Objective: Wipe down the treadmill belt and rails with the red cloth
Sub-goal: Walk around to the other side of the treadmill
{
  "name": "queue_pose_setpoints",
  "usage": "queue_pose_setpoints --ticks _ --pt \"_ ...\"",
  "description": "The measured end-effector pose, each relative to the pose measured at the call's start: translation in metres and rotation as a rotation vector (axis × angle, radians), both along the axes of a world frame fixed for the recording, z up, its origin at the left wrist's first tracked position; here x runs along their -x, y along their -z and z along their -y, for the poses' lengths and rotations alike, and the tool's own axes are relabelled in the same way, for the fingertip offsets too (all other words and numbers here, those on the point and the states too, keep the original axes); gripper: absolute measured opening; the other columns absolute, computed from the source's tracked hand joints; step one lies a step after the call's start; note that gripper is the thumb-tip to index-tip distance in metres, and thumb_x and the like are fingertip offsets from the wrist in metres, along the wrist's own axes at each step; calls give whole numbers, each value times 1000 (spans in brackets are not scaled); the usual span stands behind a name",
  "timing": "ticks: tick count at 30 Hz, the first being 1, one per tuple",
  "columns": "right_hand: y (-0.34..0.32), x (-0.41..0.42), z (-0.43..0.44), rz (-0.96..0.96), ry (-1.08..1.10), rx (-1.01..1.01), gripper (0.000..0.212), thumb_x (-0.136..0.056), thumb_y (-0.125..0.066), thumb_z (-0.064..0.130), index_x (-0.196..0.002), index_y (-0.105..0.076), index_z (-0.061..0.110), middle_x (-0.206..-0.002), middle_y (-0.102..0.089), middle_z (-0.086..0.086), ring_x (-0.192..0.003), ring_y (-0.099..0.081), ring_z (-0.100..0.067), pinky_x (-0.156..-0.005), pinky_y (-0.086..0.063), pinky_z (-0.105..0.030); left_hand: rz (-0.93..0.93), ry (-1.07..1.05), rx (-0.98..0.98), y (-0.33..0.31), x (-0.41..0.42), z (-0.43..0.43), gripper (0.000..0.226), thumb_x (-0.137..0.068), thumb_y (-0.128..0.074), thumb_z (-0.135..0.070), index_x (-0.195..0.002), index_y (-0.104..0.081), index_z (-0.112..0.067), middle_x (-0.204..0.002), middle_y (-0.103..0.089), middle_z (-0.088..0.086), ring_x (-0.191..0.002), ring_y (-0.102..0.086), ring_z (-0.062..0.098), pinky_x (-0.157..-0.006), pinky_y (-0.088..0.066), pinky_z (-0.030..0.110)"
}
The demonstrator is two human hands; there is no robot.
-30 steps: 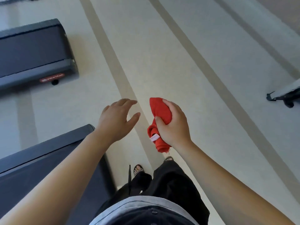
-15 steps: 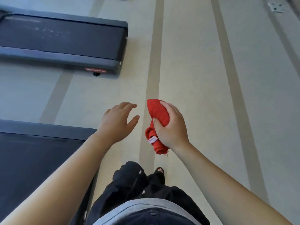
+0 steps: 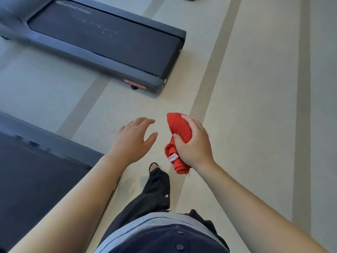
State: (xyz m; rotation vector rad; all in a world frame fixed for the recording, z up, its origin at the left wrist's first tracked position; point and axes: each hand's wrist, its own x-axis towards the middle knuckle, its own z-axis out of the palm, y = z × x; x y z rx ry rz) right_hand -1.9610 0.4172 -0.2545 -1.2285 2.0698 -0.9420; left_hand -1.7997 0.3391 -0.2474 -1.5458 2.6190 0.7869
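Cloth [image 3: 179,133], soft and light, bunches inside the right hand [image 3: 194,143] grip; left hand [image 3: 134,141] spread, empty.

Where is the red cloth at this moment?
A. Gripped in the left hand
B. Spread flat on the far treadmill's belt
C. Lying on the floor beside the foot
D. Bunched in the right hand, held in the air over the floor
D: the red cloth is balled up in the right hand, clear of both treadmills, while the left hand is open and empty.

Near treadmill [image 3: 32,172] cut off, label [image 3: 135,84] unreadable.
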Motion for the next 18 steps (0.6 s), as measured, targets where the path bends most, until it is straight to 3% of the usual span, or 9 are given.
queue_pose_setpoints --ticks 11,14,18 --pt "-15 51 197 44 -47 46 52 -83 -61 27 -132 -46 28 -133 -49 9 -121 -47 -15 -101 -44 -36 81 -49 51 -33 41 187 46 -94 -39 -44 -136 -42 -25 -142 -44 -4 -127 -43 20 -108 -33 43" --pt "-13 66 241 47 -72 45 51 -83 -62 28 -132 -46 29 -133 -49 9 -120 -47 -14 -99 -42 -29 87 -72 39 -33 56 225 45 -94 -39 -43 -135 -42 -25 -142 -44 -4 -124 -46 20 -107 -32 42" --pt "-1 96 306 62 -100 39 52 -83 -61 29 -132 -45 30 -133 -49 10 -120 -47 -13 -101 -43 -33 72 -92 35 -26 86 286 45 -94 -40 -42 -135 -44 -24 -140 -46 -3 -117 -51 22 -106 -34 42"
